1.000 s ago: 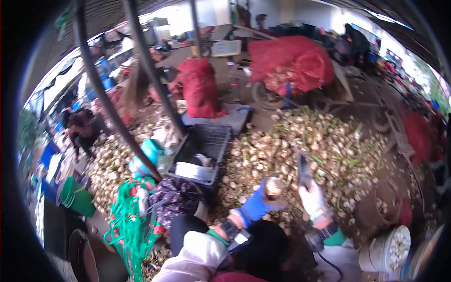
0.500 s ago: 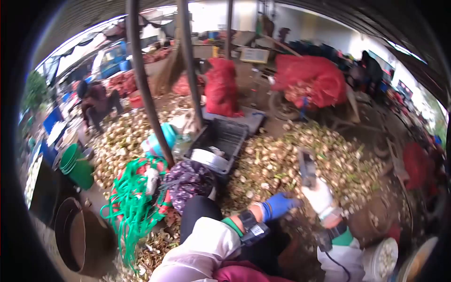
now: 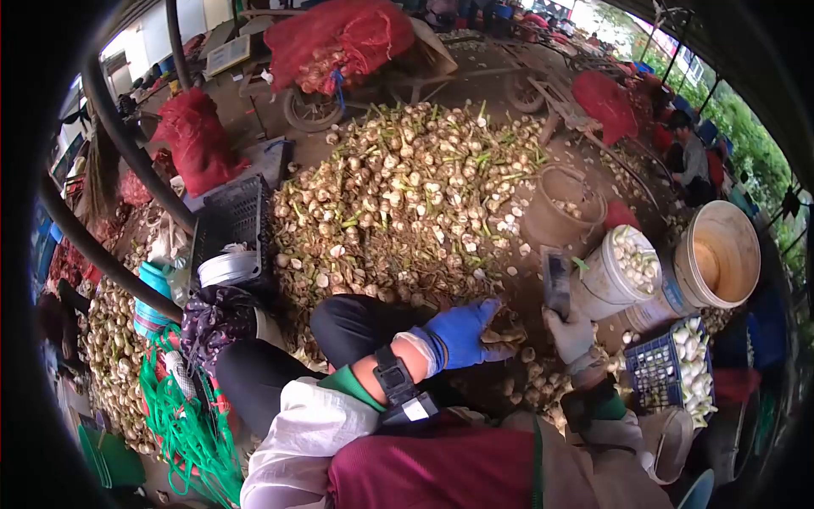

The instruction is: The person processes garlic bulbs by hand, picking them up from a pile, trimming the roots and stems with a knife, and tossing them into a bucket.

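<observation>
My left hand [image 3: 462, 333], in a blue glove, is in front of my knees with the thumb spread away from the fingers. Its fingertips look brown, and I cannot make out whether that is dirt or dry stalks. My right hand [image 3: 570, 334], in a pale glove, is closed around the lower end of a broad-bladed knife [image 3: 556, 282], whose dark rectangular blade points away from me. Beyond both hands lies a large heap of garlic bulbs [image 3: 407, 182] with green stalks and dry leaves. More loose bulbs lie on the ground between my hands and below them.
Right of the knife stand a white bucket [image 3: 598, 280] of trimmed garlic, a wide bucket [image 3: 746, 280] and a blue crate [image 3: 651, 377] of white bulbs. A brown tub [image 3: 543, 225] stands behind. Leftward are a black crate [image 3: 203, 229], green straps [image 3: 182, 424] and a pole [image 3: 110, 250].
My view has swung right, bringing the buckets and blue crate further in. My left thumb now stands apart from the fingers. The right hand still holds the knife.
</observation>
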Motion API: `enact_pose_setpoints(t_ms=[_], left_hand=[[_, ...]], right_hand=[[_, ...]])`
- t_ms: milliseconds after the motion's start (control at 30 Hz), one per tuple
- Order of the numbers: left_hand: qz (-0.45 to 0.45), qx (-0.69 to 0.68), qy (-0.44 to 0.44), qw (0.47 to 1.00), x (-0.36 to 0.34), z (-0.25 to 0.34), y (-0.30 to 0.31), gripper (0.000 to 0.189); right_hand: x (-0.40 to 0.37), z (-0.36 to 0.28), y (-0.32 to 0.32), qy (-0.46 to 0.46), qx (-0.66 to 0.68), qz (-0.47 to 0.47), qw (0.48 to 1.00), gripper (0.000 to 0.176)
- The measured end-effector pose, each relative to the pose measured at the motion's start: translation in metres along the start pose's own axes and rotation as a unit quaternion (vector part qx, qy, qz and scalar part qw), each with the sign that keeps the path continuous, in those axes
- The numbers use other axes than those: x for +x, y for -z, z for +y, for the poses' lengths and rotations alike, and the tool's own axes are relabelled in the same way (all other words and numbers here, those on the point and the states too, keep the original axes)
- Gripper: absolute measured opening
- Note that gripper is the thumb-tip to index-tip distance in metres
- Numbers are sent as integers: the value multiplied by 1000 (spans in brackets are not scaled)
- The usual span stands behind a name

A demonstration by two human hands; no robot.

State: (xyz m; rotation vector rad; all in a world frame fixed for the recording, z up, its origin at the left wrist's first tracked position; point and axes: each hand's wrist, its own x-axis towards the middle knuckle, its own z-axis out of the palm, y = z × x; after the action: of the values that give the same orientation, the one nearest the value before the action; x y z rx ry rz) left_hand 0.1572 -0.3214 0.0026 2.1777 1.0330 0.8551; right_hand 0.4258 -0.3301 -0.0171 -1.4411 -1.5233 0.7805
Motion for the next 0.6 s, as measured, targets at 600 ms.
enact_pose_setpoints(t_ms=[600], left_hand=[[386, -20, 65, 920, -204, -116, 286, 36]], right_hand=[[-129, 36, 128, -85, -20, 295, 952, 22]])
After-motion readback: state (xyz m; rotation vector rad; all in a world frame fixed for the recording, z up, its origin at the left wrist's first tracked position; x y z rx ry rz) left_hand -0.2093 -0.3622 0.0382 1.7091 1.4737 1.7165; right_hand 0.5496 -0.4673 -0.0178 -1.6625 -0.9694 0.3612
